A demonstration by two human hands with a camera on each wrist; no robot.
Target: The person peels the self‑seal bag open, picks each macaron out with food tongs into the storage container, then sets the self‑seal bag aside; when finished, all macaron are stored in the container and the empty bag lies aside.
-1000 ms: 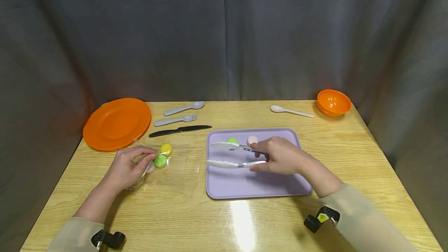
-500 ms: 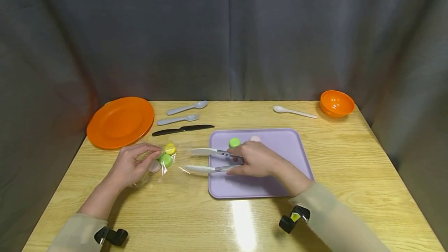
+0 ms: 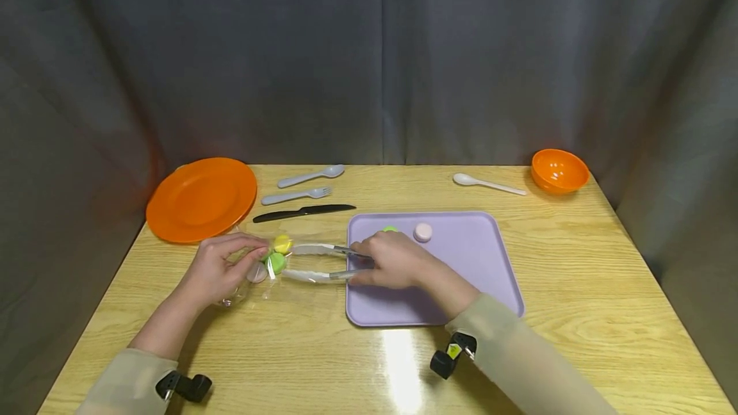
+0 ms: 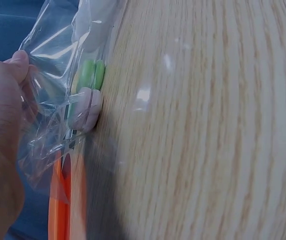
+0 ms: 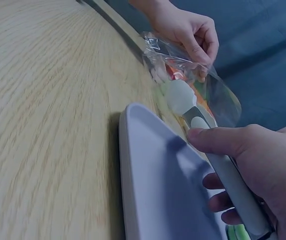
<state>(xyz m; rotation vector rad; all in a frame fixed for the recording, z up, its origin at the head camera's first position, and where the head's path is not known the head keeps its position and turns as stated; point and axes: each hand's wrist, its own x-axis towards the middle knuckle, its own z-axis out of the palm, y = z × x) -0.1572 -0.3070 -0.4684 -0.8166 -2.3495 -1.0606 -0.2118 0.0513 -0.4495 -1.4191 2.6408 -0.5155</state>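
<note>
My left hand (image 3: pixel 216 269) pinches the upper film of a clear plastic bag (image 4: pixel 53 75), lifting it off the table. Inside the bag lie a yellow macaron (image 3: pixel 283 244), a green macaron (image 3: pixel 277 264) and a pale pink macaron (image 4: pixel 85 110). My right hand (image 3: pixel 394 260) holds a pair of tongs (image 5: pixel 232 187) with white tips. The tongs are spread and point left, their tips at the bag beside the yellow and green macarons; nothing sits between them. Below the right hand is a lilac tray (image 3: pixel 461 274), bearing a pale pink macaron (image 3: pixel 423 232) and a partly hidden green one (image 3: pixel 390 228).
An orange plate (image 3: pixel 202 200) stands at the back left. Right of it lie a grey spoon (image 3: pixel 311 176), a grey fork (image 3: pixel 296 196) and a black knife (image 3: pixel 304 212). A white spoon (image 3: pixel 489 184) and an orange bowl (image 3: pixel 559 173) are at the back right.
My right hand has moved left with the tongs, from over the tray to the bag's side. The left hand keeps its pinch on the film. The view has shifted slightly.
</note>
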